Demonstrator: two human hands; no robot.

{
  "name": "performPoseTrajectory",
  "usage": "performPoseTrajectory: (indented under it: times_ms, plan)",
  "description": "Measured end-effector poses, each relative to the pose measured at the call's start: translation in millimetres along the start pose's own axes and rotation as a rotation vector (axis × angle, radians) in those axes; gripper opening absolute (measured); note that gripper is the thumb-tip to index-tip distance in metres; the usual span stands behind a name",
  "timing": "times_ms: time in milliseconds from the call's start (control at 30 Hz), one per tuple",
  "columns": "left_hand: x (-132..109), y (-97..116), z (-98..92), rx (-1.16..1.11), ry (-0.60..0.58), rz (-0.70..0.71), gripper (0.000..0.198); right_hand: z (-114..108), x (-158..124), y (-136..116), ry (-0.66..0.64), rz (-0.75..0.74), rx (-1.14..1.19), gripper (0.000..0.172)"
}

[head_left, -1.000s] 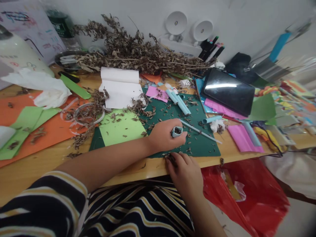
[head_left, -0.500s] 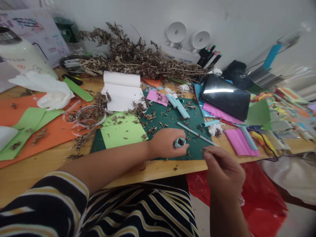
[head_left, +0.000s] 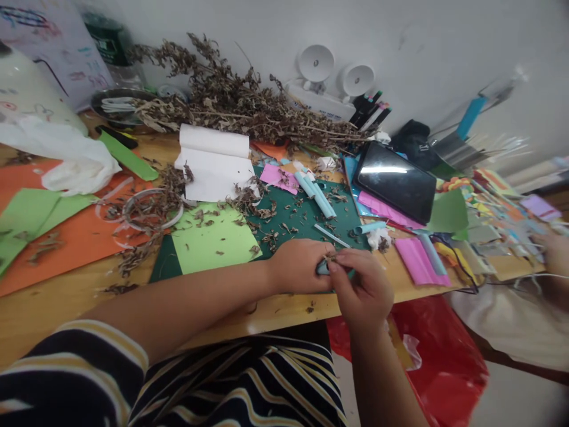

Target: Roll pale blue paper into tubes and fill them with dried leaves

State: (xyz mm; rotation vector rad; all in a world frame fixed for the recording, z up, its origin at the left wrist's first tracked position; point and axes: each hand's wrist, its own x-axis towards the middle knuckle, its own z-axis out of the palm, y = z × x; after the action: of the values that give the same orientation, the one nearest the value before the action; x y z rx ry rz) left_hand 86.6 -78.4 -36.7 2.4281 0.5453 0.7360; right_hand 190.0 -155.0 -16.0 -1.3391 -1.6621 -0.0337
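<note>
My left hand (head_left: 296,265) is wrapped round a short blue paper tube (head_left: 322,268), its open end facing up. At that mouth my right hand (head_left: 365,283) pinches a bit of dried leaf (head_left: 329,257). Its fingertips partly hide the opening. Under both hands lies a dark green cutting mat (head_left: 300,210), strewn with leaf crumbs. A thin whitish stick (head_left: 332,235) rests just beyond the hands. More rolled blue paper tubes (head_left: 316,196) lie farther back on the mat, and one blue tube (head_left: 370,227) is near its right edge.
A heap of dried leafy stems (head_left: 249,104) lines the wall. Green paper (head_left: 213,243), a white paper pad (head_left: 217,172) and a tape ring (head_left: 153,209) lie left. A black tablet (head_left: 398,181) and pink paper (head_left: 418,261) lie right. Another person's hand (head_left: 555,258) shows far right.
My right hand has moved left and up to the mouth of the blue tube. The left hand keeps its hold. The view has shifted slightly, and another person's hand has appeared at the right.
</note>
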Motion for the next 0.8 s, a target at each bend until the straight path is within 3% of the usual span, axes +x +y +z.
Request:
performPoseTrajectory:
  times_ms: [133, 400, 667, 800]
  plan:
    - [0, 1, -1.7, 0.002, -0.012, 0.010, 0.025, -9, 5, -1, -0.097, -0.128, -0.124, 0.023]
    - [-2, -2, 0.6, 0.013, -0.013, 0.127, 0.025, -26, 11, -10, -0.369, -0.191, -0.355, 0.014]
    - [-1, 0, 2.0, 0.050, -0.002, 0.088, 0.025, -30, 15, -8, -0.391, -0.097, -0.193, 0.021]
    - [0, 0, 0.7, 0.070, -0.014, 0.069, 0.022, -26, 20, -3, -0.391, 0.033, -0.076, 0.016]
